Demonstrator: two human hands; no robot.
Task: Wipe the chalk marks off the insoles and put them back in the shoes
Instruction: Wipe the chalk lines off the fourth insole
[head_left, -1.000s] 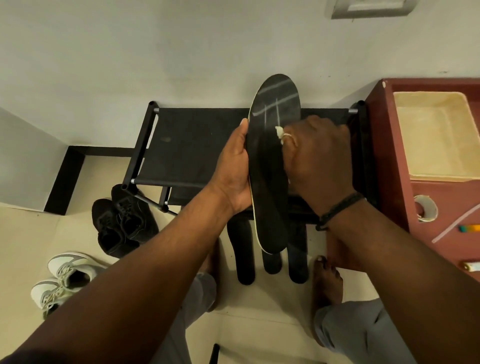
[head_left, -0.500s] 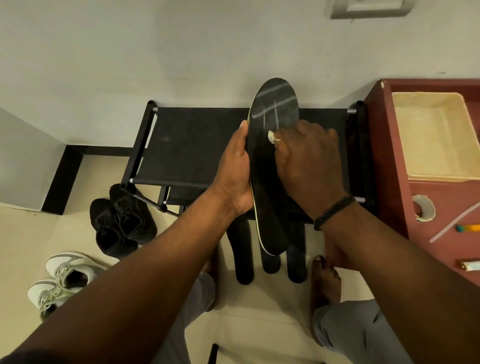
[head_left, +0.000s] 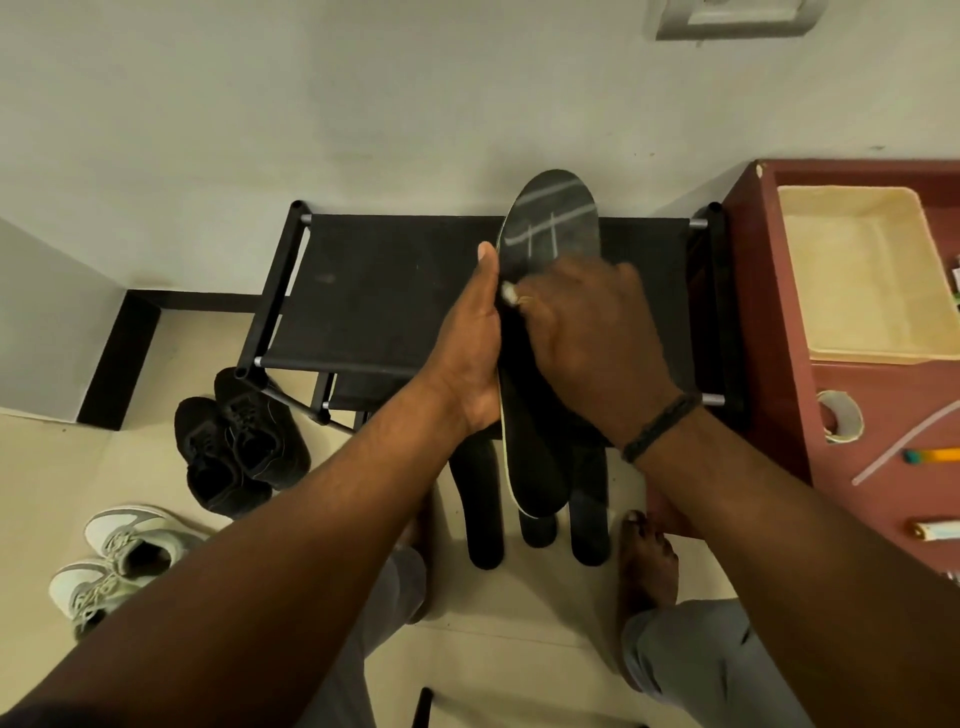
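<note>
Showing white chalk lines at its toe, black insole (head_left: 545, 291) held lengthwise above the rack's (head_left: 395, 291) front edge. Left hand (head_left: 475, 353) grips its left edge, thumb along the rim. Right hand (head_left: 597, 338), fingers curled, pinches a small white wad (head_left: 510, 307) against the surface. Three more insoles (head_left: 483, 509) below. Black shoes (head_left: 239, 441), white shoes (head_left: 114, 561) on floor left.

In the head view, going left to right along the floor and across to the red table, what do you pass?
White sneakers → black shoes → black rack → left hand → insole → right hand → red table → beige tray.
</note>
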